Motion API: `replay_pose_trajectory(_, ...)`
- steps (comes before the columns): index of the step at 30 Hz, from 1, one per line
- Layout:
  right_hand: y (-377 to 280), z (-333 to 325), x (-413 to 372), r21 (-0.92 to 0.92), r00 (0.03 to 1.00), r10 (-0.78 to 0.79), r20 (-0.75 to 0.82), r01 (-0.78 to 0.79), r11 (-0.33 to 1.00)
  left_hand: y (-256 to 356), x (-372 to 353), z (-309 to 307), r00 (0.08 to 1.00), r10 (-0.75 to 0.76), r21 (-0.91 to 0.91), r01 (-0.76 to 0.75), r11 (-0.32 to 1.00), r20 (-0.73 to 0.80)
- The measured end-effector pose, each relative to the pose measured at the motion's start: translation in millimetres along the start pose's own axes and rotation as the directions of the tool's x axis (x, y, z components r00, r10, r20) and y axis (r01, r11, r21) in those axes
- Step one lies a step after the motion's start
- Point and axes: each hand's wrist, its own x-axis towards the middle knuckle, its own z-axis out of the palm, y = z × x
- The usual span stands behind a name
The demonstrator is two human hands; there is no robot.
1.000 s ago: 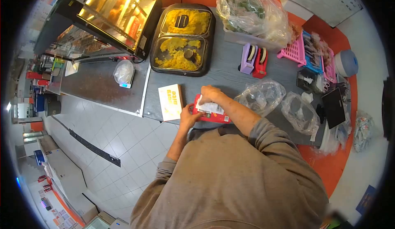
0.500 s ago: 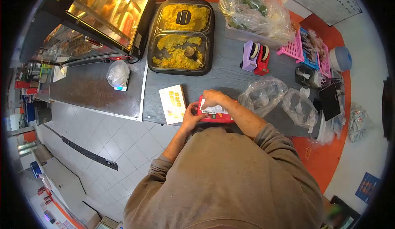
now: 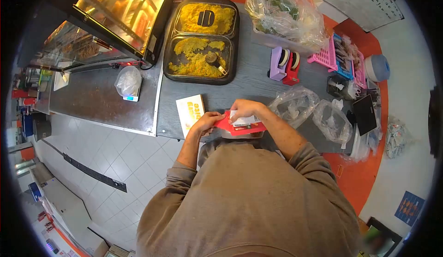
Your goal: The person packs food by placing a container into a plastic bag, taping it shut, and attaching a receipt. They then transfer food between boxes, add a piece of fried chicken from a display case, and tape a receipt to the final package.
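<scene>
A red packet with a white label [image 3: 242, 126] lies at the counter's front edge, close to my body. My left hand [image 3: 208, 122] is closed on the packet's left end and pulls that part out flat. Over the white label, my right hand [image 3: 246, 109] is closed, gripping the packet's upper edge. Just left of my left hand is a white box with yellow and orange lettering [image 3: 190, 111], lying on the grey counter [image 3: 258, 86].
A black two-part tray of yellow food [image 3: 200, 40] sits behind the box. Tape dispensers [image 3: 284, 66], clear plastic bags [image 3: 295, 107] and pink baskets [image 3: 325, 56] are to the right. Left are a scale with a bag [image 3: 129, 84] and a lit glass display [image 3: 124, 12].
My left hand has moved left and slightly up, and the packet's left end now stretches out with it. My right hand has shifted slightly right. The whole view has shifted a little.
</scene>
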Motion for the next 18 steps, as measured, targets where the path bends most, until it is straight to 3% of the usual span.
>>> replay_pose_trajectory(3, 4, 11, -7, 0.073, 0.963, -0.227, -0.144, 0.239, 0.968, -5, 3, -4, 0.997, 0.063, -0.004, -0.063, 0.998, -0.050)
replay_pose_trajectory(7, -4, 23, -26, 0.088, 0.918, -0.242, -0.313, 0.282, 0.955, 0, 0, 0, 0.983, 0.093, -0.003, -0.095, 0.995, -0.159)
replay_pose_trajectory(9, 1, 29, -27, 0.100, 0.841, -0.326, -0.432, 0.404, 0.909, 8, -2, 1, 0.984, 0.092, -0.026, -0.097, 0.995, -0.152)
replay_pose_trajectory(15, -4, 33, -34, -0.046, 0.733, -0.420, -0.535, 0.471, 0.881, 22, 8, -9, 0.992, 0.079, 0.051, -0.075, 0.996, -0.101)
replay_pose_trajectory(18, 1, 38, -32, 0.014, 0.712, -0.429, -0.556, 0.524, 0.852, 31, 7, -10, 0.995, 0.064, 0.096, -0.056, 0.994, -0.081)
